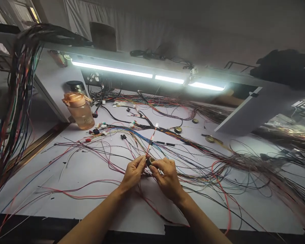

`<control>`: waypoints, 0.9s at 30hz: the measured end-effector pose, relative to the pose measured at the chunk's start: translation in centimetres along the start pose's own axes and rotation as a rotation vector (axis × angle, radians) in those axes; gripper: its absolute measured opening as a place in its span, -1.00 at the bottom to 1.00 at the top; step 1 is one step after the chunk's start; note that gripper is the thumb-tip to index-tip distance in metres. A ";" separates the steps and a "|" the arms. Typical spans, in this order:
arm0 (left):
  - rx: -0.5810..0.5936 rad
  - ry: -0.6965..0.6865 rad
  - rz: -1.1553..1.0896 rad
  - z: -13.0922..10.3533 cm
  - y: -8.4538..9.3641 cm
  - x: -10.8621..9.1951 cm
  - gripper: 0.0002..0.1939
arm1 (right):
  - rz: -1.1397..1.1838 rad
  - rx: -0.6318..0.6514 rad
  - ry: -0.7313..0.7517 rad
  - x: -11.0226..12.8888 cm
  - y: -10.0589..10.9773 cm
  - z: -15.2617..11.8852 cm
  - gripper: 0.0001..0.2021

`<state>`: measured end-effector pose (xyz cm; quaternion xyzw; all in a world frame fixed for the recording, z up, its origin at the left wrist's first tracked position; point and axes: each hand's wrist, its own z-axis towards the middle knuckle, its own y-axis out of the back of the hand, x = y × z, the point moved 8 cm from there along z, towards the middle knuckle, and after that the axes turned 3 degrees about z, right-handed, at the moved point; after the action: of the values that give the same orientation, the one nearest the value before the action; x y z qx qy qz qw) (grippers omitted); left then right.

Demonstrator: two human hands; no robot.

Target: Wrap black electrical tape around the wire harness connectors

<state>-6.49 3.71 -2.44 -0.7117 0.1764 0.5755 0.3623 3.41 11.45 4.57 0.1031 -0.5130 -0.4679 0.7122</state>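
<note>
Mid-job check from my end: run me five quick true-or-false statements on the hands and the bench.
1. The right hand holds a small dark roll. True.
2. The left hand lies flat on the table. False: the left hand pinches thin reddish wires.
3. The bottle stands to the right of both hands. False: the bottle stands to their left.
4. The strip light above the bench is lit. True.
5. Every roll is in hand. False: another roll lies beyond the hands.
</note>
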 end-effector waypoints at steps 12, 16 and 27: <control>0.064 -0.010 0.181 -0.3 -0.5 0.0 -0.59 | -0.028 -0.059 -0.019 -1.0 0.0 -0.3 -0.85; 0.050 0.026 0.151 -0.3 -0.4 0.5 -0.60 | -0.016 -0.058 -0.029 -1.2 0.0 -0.5 -0.85; -0.132 0.019 0.089 -0.3 0.5 0.0 -0.66 | -0.031 -0.066 -0.043 -1.4 0.4 -0.5 -0.84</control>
<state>-6.55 3.15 -2.60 -0.7309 0.1732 0.5945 0.2871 3.99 12.59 3.64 0.0776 -0.5108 -0.4976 0.6968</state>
